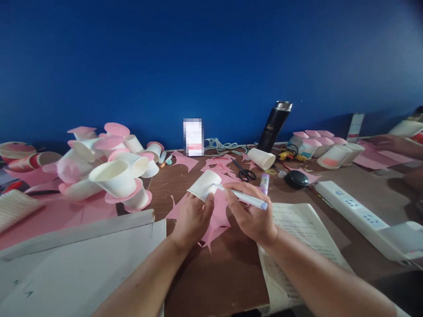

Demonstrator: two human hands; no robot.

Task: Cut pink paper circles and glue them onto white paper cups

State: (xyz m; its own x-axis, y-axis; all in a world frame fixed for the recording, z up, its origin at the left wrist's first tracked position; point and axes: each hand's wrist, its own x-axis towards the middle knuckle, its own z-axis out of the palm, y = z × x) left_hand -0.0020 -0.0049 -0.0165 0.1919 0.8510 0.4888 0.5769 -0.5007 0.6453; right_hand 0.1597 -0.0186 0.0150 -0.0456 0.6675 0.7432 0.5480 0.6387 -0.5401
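1. One white paper cup is tilted above pink paper scraps at the middle of the table; the left hand is clamped on it, and its inside is hidden.
2. One white marker pen is pinched in the fingers of the right hand, its tip at the cup's side; whether they touch is hard to tell.
3. Near the hands: one pair of black-handled scissors, one purple glue stick and one loose paper cup lying on its side.
4. One black thermos flask leans behind; its contents are hidden.
5. To the left, a heap of paper cups with pink discs overlaps too much to count; one wide-mouthed cup shows its bare white inside.
6. To the right, six pink tops are visible on grouped cups.
7. One power strip lies beyond one printed sheet.
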